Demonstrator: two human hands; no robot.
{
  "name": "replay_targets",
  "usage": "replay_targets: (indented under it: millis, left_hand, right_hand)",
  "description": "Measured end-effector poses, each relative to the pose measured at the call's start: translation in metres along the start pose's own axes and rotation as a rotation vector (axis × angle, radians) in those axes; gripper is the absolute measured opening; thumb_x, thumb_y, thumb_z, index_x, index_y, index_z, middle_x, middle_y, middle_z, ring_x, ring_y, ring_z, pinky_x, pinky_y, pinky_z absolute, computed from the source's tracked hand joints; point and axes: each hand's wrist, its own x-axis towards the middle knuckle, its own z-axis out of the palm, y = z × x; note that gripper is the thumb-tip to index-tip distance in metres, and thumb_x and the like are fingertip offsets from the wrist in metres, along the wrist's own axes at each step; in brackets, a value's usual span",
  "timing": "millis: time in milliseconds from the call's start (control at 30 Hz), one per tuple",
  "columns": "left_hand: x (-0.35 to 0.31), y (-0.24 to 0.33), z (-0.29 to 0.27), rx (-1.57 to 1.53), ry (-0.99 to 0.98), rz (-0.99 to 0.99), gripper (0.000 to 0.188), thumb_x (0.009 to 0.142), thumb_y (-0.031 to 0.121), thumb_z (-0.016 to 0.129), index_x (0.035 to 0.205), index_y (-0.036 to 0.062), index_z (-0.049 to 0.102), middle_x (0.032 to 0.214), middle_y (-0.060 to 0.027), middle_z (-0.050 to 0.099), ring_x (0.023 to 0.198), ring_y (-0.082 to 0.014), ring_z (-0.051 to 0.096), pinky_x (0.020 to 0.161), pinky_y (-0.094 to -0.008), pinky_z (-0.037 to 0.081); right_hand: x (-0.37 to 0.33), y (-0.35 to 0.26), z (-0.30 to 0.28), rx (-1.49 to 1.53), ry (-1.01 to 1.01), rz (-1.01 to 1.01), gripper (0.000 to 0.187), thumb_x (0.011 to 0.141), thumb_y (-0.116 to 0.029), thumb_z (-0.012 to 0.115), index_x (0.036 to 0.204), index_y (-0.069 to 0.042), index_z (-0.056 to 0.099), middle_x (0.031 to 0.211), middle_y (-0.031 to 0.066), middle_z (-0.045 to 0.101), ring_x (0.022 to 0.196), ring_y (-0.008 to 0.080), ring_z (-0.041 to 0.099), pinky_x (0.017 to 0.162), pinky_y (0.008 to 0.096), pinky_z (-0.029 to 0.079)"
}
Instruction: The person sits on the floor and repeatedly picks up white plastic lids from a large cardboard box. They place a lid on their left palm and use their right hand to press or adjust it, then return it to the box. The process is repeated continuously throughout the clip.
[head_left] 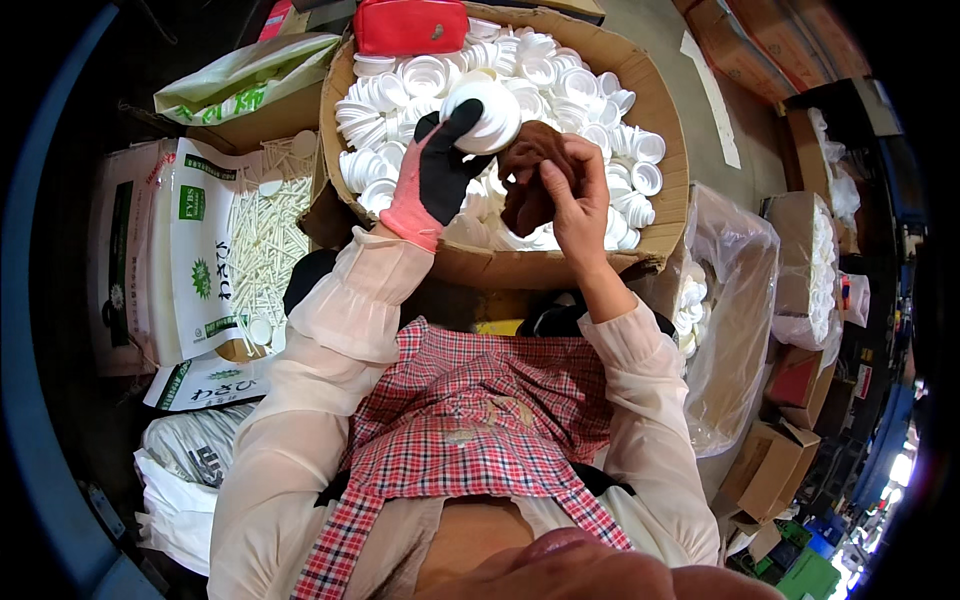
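Observation:
My left hand (pixel 440 165), in a black and pink work glove, grips a round white plastic lid (pixel 487 118) by its edge, thumb on top. Close beside it, my bare right hand (pixel 577 195) pinches a crumpled brown cloth (pixel 530 170). The cloth is right next to the lid; whether they touch I cannot tell. Both hands are above a large cardboard box (pixel 665 110) full of white plastic lids (pixel 575 85), piled loosely and in short stacks. A red zip pouch (pixel 410 27) rests on the lids at the far side.
On the left, an open printed bag (pixel 195 250) stands near a heap of thin white sticks (pixel 268 240). A green and white bag (pixel 245 80) lies behind it. To the right are a clear plastic liner (pixel 735 300) and an open small carton (pixel 770 470).

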Motion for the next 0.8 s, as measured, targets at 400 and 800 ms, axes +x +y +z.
replay_targets:
  millis: [400,800]
  left_hand:
    - [-0.014,-0.007,0.001,0.496,-0.033,0.272,0.031,0.085,0.010,0.067,0.112,-0.0027,0.060,0.104,-0.0097,0.063,0.099,-0.0203,0.063,0.079,-0.0306,0.054]
    - [-0.016,-0.019,0.002,0.866,-0.380,-0.239,0.051,0.095,0.028,0.055,0.138,0.0034,0.042,0.126,-0.0109,0.055,0.109,-0.0198,0.058,0.091,-0.0321,0.048]
  right_hand:
    - [0.010,0.041,-0.011,-0.101,-0.089,0.444,0.033,0.076,-0.018,0.077,0.093,-0.002,0.054,0.091,0.0126,0.061,0.097,0.0190,0.059,0.083,0.0337,0.046]
    - [-0.031,-0.023,-0.130,-0.210,0.007,0.352,0.060,0.078,-0.022,0.078,0.128,-0.004,0.051,0.113,0.0077,0.059,0.099,0.0180,0.057,0.085,0.0307,0.047]
